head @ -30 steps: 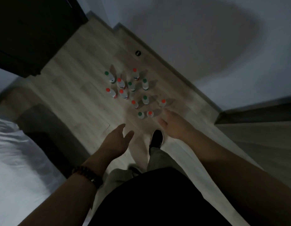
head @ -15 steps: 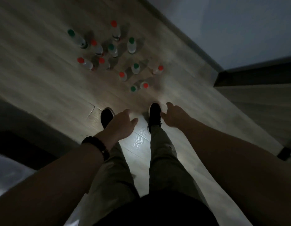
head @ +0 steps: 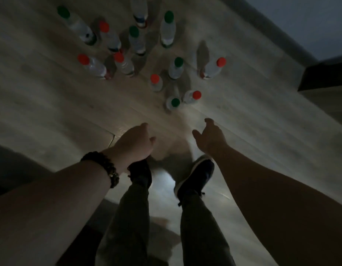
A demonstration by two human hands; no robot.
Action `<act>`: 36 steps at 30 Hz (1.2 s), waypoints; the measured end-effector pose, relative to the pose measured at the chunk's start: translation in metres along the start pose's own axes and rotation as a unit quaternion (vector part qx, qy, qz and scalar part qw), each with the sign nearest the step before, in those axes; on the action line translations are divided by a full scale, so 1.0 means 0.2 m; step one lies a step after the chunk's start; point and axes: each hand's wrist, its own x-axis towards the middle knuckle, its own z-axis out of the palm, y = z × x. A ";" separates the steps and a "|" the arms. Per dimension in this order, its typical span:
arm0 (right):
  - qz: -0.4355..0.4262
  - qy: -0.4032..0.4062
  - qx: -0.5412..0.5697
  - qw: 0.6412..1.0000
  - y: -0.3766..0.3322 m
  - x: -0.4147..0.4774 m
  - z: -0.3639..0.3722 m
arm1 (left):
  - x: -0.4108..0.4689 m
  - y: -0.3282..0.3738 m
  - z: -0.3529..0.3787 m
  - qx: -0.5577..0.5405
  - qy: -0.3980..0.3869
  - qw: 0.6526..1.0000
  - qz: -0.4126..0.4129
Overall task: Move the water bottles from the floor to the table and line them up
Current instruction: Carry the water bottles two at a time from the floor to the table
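My left hand (head: 134,143) and right hand (head: 209,135) reach out ahead of me, fingers loose and holding nothing. I judge that's because I mean to take a bottle in each. The water bottles (head: 175,69) all stand upright on the wooden floor (head: 51,102) in a loose cluster beyond my hands. None is on a table yet, and no table shows. A green-capped bottle (head: 173,103) and a red-capped bottle (head: 192,96) just beside it stand nearest, a little beyond my right hand, so they look like the first to lift. My shoes (head: 195,175) stop short of the cluster, leaving room to bend. Half a second ago the bottles sat farther off and my hands hung level with my shoes. Now the cluster fills the far view and both hands are past my toes.
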 end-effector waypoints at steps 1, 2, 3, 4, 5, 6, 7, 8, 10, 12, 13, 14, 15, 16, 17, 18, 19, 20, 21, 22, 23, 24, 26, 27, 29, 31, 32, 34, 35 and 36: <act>-0.003 0.001 0.007 1.000 0.01 0.07 0.04 | 0.06 0.00 0.04 -0.002 0.001 1.000 0.001; -0.002 0.002 0.017 1.000 0.01 0.15 0.07 | 0.12 0.00 0.08 -0.003 0.000 1.000 0.007; 0.001 0.008 0.028 1.000 0.01 0.22 0.09 | 0.17 0.01 0.12 -0.001 -0.001 1.000 0.018; 0.003 0.019 0.041 0.999 0.00 0.29 0.10 | 0.22 0.01 0.16 0.005 -0.004 1.000 0.029; 0.002 0.035 0.057 0.998 -0.01 0.35 0.10 | 0.27 0.01 0.19 0.011 -0.006 0.999 0.040; -0.002 0.054 0.072 0.996 -0.03 0.41 0.10 | 0.31 0.01 0.21 0.016 -0.007 0.999 0.048; -0.012 0.076 0.082 0.994 -0.04 0.47 0.09 | 0.36 0.02 0.23 0.020 -0.006 0.998 0.054; -0.027 0.095 0.083 0.992 -0.05 0.52 0.08 | 0.40 0.02 0.25 0.025 -0.003 0.998 0.059; -0.056 0.116 0.075 0.989 -0.07 0.62 0.07 | 0.50 0.02 0.26 0.037 0.008 0.997 0.068; -0.074 0.127 0.082 0.986 -0.09 0.69 0.06 | 0.61 0.01 0.26 0.044 0.018 0.996 0.073; -0.082 0.135 0.088 0.984 -0.09 0.72 0.06 | 0.65 0.00 0.25 0.043 0.024 0.996 0.072; -0.091 0.145 0.091 0.981 -0.09 0.74 0.07 | 0.70 -0.01 0.25 0.042 0.031 0.996 0.070; -0.101 0.157 0.089 0.978 -0.10 0.75 0.07 | 0.74 -0.01 0.24 0.043 0.040 0.996 0.069; -0.110 0.170 0.085 0.976 -0.09 0.76 0.09 | 0.77 -0.02 0.23 0.042 0.049 0.996 0.069; -0.117 0.180 0.080 0.973 -0.09 0.77 0.10 | 0.79 -0.02 0.22 0.041 0.056 0.995 0.070; -0.119 0.188 0.077 0.972 -0.09 0.78 0.11 | 0.80 -0.01 0.22 0.040 0.061 0.995 0.073; -0.117 0.193 0.076 0.971 -0.09 0.78 0.11 | 0.81 0.00 0.21 0.038 0.064 0.994 0.078; -0.114 0.197 0.073 0.971 -0.08 0.77 0.11 | 0.82 0.01 0.21 0.033 0.066 0.994 0.086; -0.114 0.200 0.069 0.971 -0.07 0.77 0.11 | 0.82 0.02 0.20 0.029 0.069 0.993 0.094; -0.114 0.202 0.064 0.971 -0.05 0.75 0.12 | 0.82 0.04 0.20 0.028 0.073 0.992 0.103; -0.114 0.203 0.063 0.971 -0.03 0.74 0.12 | 0.83 0.06 0.20 0.029 0.075 0.990 0.112; -0.115 0.204 0.065 0.970 0.00 0.71 0.13 | 0.84 0.08 0.20 0.026 0.076 0.990 0.120; -0.109 0.215 0.075 0.968 0.05 0.66 0.15 | 0.87 0.12 0.21 0.021 0.081 0.988 0.132; -0.104 0.219 0.082 0.967 0.07 0.64 0.16 | 0.89 0.14 0.21 0.018 0.083 0.987 0.134; -0.091 0.219 0.094 0.967 0.10 0.59 0.17 | 0.94 0.17 0.21 0.007 0.077 0.989 0.125; -0.078 0.206 0.111 0.969 0.15 0.55 0.18 | 0.99 0.19 0.22 -0.028 0.073 0.990 0.115; -0.073 0.195 0.132 0.969 0.17 0.53 0.19 | 1.01 0.20 0.22 -0.051 0.074 0.990 0.113; -0.057 0.165 0.198 0.965 0.21 0.51 0.20 | 1.04 0.20 0.24 -0.081 0.077 0.986 0.127; -0.045 0.143 0.235 0.960 0.22 0.51 0.21 | 1.05 0.20 0.26 -0.082 0.080 0.984 0.139; -0.034 0.117 0.273 0.954 0.23 0.50 0.22 | 1.05 0.20 0.27 -0.077 0.086 0.982 0.152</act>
